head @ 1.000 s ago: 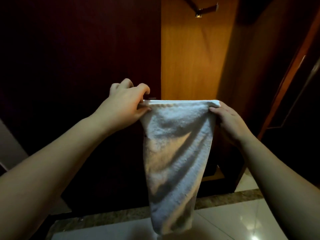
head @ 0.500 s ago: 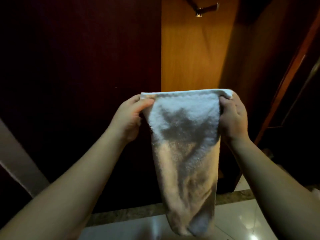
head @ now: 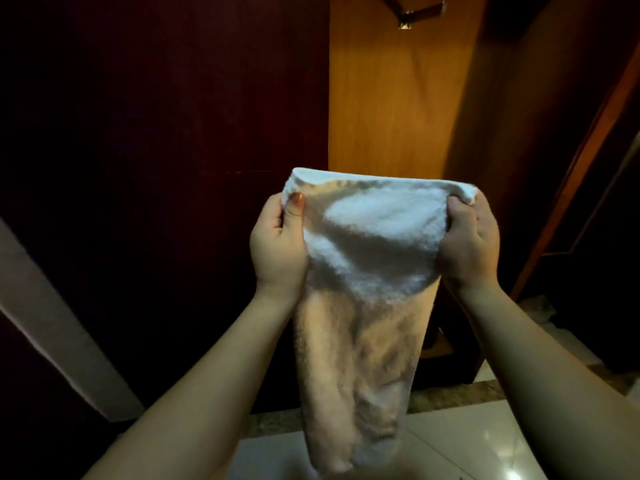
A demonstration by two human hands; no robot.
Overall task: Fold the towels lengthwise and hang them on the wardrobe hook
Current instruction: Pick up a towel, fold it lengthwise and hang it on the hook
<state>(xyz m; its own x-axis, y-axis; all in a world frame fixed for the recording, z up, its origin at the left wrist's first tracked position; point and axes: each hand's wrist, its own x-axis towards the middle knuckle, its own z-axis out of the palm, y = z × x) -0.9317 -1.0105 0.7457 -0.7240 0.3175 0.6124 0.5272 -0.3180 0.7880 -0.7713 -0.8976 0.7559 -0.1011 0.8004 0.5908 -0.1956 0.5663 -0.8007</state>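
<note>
A white towel [head: 367,271] hangs folded in a long narrow strip in front of me, its lower end near the floor. My left hand [head: 277,244] grips its top left corner, thumb on the front. My right hand [head: 469,240] is closed on the top right corner. The top edge sags slightly between them. A metal wardrobe hook [head: 415,13] sticks out of the lit wooden panel [head: 398,98], high above the towel and apart from it.
A dark wardrobe door [head: 156,168] fills the left. Another wooden door edge [head: 588,161] slants on the right. Glossy floor tiles [head: 467,445] lie below, with a stone threshold strip [head: 450,396]. A pale slanted band [head: 52,323] crosses the lower left.
Both hands have turned and drawn the towel's top edge closer to me and slightly lower. The left hand shifted from pinching from above to gripping with the thumb in front.
</note>
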